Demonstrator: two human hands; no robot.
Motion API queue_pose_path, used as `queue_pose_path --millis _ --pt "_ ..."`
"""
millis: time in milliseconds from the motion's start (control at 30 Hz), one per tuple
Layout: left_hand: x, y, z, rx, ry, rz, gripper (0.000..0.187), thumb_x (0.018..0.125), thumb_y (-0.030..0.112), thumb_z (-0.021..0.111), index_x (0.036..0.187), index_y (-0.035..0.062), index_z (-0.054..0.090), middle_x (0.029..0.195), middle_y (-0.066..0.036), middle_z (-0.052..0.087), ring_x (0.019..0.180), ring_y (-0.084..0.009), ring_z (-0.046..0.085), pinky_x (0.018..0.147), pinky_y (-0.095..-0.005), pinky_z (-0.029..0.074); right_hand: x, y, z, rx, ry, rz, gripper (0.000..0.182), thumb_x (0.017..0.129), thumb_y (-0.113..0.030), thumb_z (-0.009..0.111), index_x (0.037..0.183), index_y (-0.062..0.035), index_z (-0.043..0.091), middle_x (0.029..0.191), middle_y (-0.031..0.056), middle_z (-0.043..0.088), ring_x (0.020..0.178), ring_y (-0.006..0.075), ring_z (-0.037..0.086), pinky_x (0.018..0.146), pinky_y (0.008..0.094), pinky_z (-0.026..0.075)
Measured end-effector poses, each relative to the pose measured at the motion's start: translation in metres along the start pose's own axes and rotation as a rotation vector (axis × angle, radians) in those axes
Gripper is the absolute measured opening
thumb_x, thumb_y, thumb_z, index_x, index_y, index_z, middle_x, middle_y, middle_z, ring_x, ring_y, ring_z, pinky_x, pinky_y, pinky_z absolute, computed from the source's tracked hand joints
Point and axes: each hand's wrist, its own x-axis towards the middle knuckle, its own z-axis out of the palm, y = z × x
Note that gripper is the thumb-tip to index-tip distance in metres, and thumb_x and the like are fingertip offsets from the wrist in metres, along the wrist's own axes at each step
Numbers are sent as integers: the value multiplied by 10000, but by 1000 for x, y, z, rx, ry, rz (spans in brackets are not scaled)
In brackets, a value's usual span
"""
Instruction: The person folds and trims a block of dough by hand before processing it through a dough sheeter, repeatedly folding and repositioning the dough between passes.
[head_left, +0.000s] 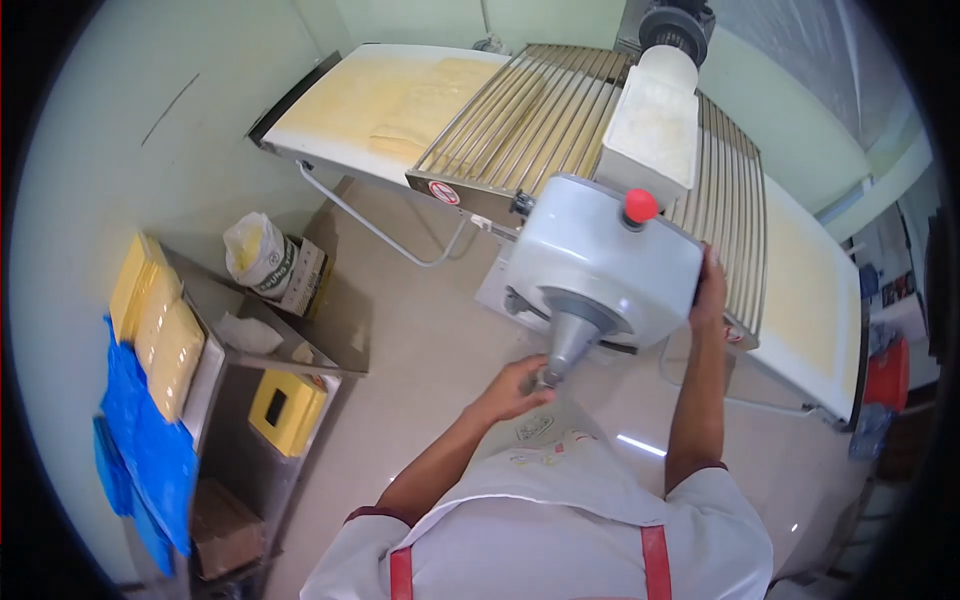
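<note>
In front of me stands a dough sheeter with a grey rounded housing (600, 255) and a red knob-shaped button (640, 206) on top. A tapered grey lever (575, 345) sticks out of its front toward me. My left hand (512, 388) is closed around the tip of this lever, thumb and fingers about its end. My right hand (710, 292) lies against the right side of the housing, its fingers stretched upward along it and partly hidden. Behind the housing is a white flour-dusted tray (650, 130).
Barred metal guards (525, 115) flank the housing. Floury conveyor belts (370, 100) stretch to both sides. At left, a metal shelf (345, 330) holds yellow packs (165, 340), blue plastic (145, 430) and a yellow box (288, 412). A white sack (262, 255) stands by the wall; a red bucket (886, 375) is far right.
</note>
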Motion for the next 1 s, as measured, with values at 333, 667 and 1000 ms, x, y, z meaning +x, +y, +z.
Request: queue_pose_path --millis 333,667,1000 --pt "5 20 144 -502 845 -334 503 853 507 664 744 27 563 558 -59 545 484 -159 550 453 -304 456 5 -4 -6 20 -332 -80 321 1018 -347 430 905 -81 570 844 23 607 770 121 556 736 287 431" --pt "7 39 170 -749 1012 -363 531 861 587 607 736 75 538 572 -39 523 435 -168 525 422 -309 467 9 1 -26 -356 -522 -454 352 983 -283 502 1196 -3 507 1116 136 537 1064 252 500 963 378 389" --pt "17 43 175 -729 987 -307 525 895 600 533 668 128 487 511 -2 457 414 -139 474 429 -283 429 -18 -63 28 -889 -1009 -1209 570 793 -226 628 1296 6 495 1374 200 474 1297 337 429 1082 464 290"
